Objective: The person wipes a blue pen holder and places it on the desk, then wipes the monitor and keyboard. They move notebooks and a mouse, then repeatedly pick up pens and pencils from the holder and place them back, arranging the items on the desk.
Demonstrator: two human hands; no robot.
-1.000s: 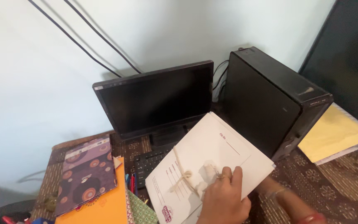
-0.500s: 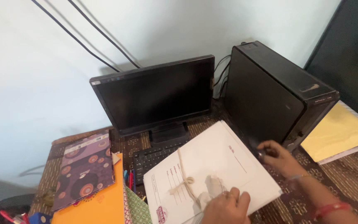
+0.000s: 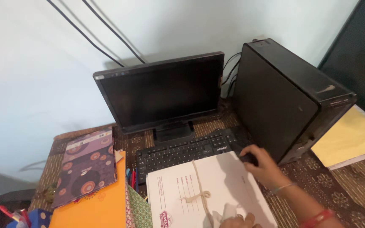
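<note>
Since half a second ago, the right hand [image 3: 263, 165] has slid forward off the file's far corner to the black computer mouse [image 3: 247, 158] beside the tower; the white file folder [image 3: 208, 192] has settled lower on the desk [image 3: 351, 190], baring more of the keyboard.

Only a dark sliver of the mouse shows under the fingers, which curl over it; whether they clamp it or merely rest on it I cannot tell. The left hand [image 3: 235, 220] is cut off by the bottom edge: just knuckles and a ring show, lying on the file's near end beside a crumpled bit of white cloth or paper. Its grip cannot be judged.

The file lies flat, tied with one string knotted near its middle, its far edge overlapping the keyboard's front; its near edge runs out of view.

Counted: one dark monitor [image 3: 165, 90], one black keyboard [image 3: 186, 150], one black tower case [image 3: 286, 97], one yellow folder [image 3: 351, 137] partly out of view at the right, one orange folder [image 3: 93, 202] and one patterned purple folder [image 3: 85, 164] at the left. A few pens [image 3: 132, 177] stand between the orange folder and the file, too crowded to count. Two cables [image 3: 102, 36] run down the wall behind the monitor.
</note>
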